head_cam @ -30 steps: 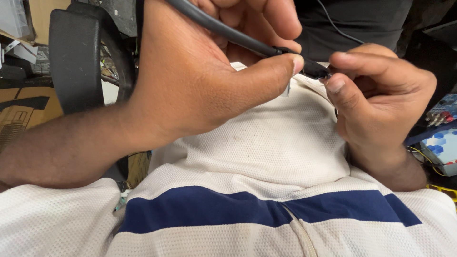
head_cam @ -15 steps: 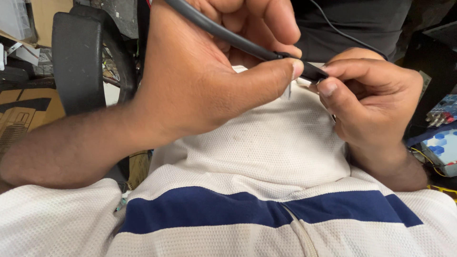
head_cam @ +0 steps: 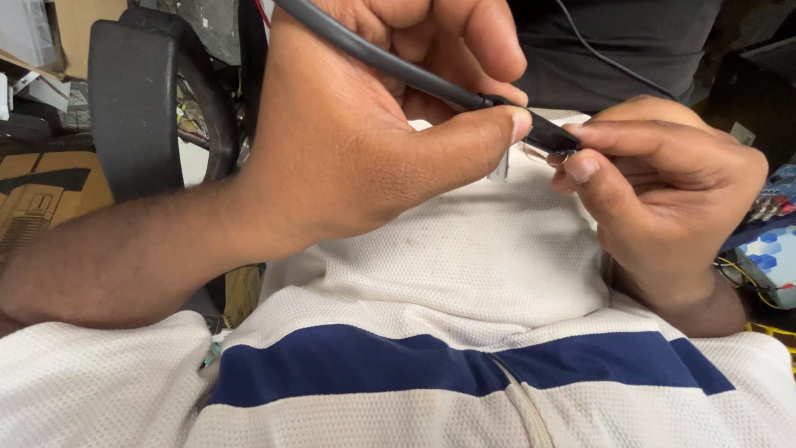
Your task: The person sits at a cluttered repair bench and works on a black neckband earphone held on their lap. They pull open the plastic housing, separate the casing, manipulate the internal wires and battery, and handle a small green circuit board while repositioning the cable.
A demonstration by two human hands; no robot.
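Note:
My left hand (head_cam: 373, 141) grips a thick grey cable (head_cam: 373, 56) that runs from the top edge down to the right, thumb pressed under its end. My right hand (head_cam: 663, 199) pinches the black tip of the cable (head_cam: 549, 133) between thumb and fingers, right beside my left thumb. A small pale sliver (head_cam: 500, 166) hangs below the left thumb. Both hands hover close over my white shirt with a navy stripe (head_cam: 464, 365).
A black chair armrest (head_cam: 133, 99) stands at the upper left beside a cardboard box (head_cam: 41, 191). Dark clothing with a thin black wire (head_cam: 613, 66) fills the top right. A blue-and-white patterned box (head_cam: 767, 249) sits at the right edge.
My right hand has shifted its fingers along the black cable tip, flattening them over it. The left hand keeps its grip almost unmoved.

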